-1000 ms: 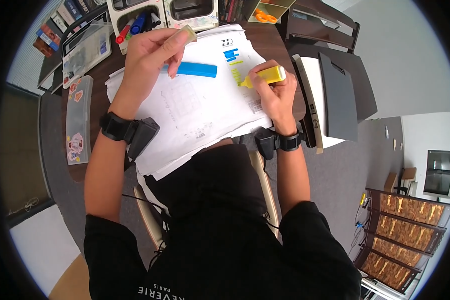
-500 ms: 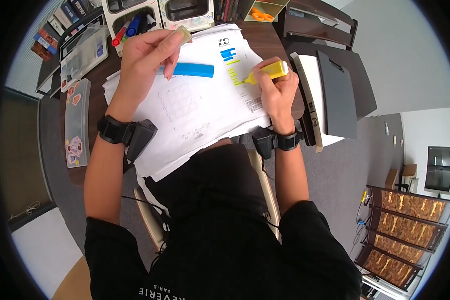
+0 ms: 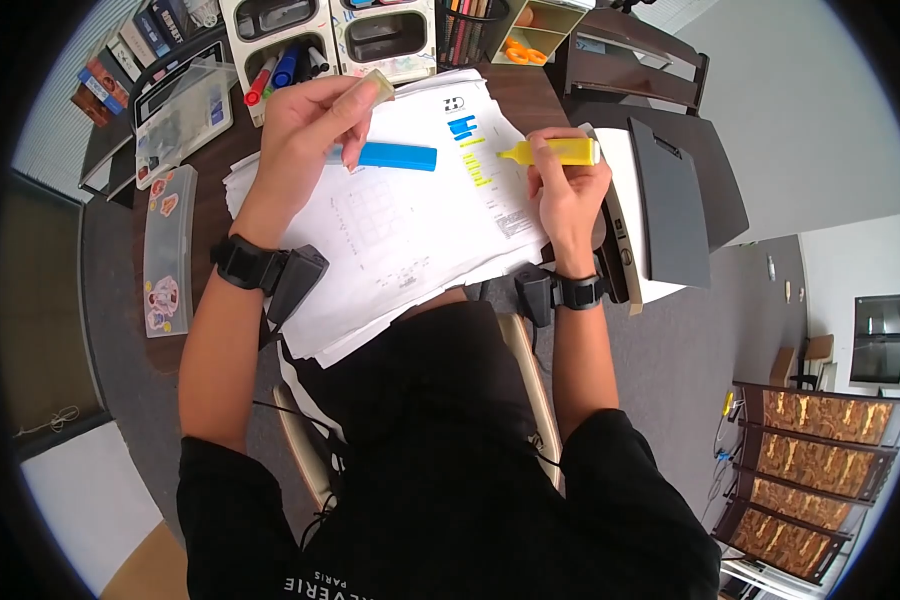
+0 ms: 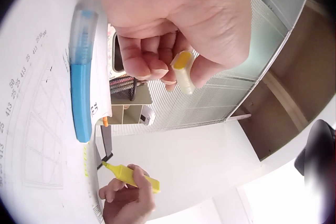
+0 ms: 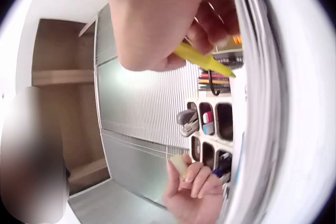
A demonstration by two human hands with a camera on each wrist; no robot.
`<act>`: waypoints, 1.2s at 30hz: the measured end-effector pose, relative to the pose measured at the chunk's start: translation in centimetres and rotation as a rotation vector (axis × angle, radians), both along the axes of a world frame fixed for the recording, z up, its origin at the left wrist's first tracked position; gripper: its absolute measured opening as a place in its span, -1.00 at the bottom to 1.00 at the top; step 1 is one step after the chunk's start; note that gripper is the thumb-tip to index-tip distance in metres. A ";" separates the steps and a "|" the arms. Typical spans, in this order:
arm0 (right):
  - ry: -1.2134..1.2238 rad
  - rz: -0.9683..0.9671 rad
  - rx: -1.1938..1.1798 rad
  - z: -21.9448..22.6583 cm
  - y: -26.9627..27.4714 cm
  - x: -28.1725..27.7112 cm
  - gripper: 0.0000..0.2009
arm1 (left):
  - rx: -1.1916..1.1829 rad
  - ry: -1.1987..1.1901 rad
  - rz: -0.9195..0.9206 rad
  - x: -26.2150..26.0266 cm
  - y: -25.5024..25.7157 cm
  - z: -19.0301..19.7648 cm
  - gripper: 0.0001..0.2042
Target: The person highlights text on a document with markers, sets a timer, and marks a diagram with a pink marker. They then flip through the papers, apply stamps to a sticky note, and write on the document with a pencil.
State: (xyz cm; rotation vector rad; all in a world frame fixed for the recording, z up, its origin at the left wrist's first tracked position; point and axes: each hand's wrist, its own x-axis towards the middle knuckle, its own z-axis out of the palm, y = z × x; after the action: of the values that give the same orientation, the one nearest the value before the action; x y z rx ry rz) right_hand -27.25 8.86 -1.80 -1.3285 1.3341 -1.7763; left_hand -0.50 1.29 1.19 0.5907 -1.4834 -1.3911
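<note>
My right hand grips an uncapped yellow highlighter along its barrel, the tip pointing left, a little to the right of the short yellow marks on the printed sheet. Between thumb and fingers of my left hand is a small translucent cap, its yellowish opening facing the camera in the left wrist view. Beneath that hand lies a capped blue highlighter on the stack of papers. Blue strokes sit above the yellow ones near the printed logo.
A white desk organizer with red, blue and black markers stands behind the papers. At left is a clear sticker-covered case. A white-and-dark-grey device stands right of the desk. Orange scissors rest in a box at the back.
The yellow highlighter has moved right, off the marks, and lies flatter in my right hand. The yellow marks reach further down the sheet. My left hand keeps the cap.
</note>
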 end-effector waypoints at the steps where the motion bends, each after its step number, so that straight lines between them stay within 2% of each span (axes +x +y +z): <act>1: 0.088 0.013 0.041 0.5 0.3 0.0 -0.90 | -0.003 -0.002 -0.004 0.1 -0.1 -0.1 -0.69; 5: 0.255 0.057 0.093 0.1 1.2 -0.7 -0.91 | -0.007 -0.005 0.002 -0.1 0.0 -0.2 -0.69; 16: 0.098 0.106 0.138 -0.6 1.2 -1.1 -0.92 | -0.025 -0.019 0.014 -0.2 0.2 -0.2 -0.69; 31: 0.219 0.101 0.149 -0.9 1.1 -1.2 -0.91 | -0.036 -0.027 0.022 -0.2 0.3 -0.1 -0.68; 36: 0.330 0.075 0.111 -1.1 1.0 -1.0 -0.90 | -0.024 -0.038 0.016 -0.3 0.3 -0.1 -0.68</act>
State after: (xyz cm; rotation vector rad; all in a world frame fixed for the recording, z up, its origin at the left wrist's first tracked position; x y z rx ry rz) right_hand -28.28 9.89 -2.85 -1.6360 1.5079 -1.4539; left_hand -0.79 1.61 1.10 0.6151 -1.5208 -1.3546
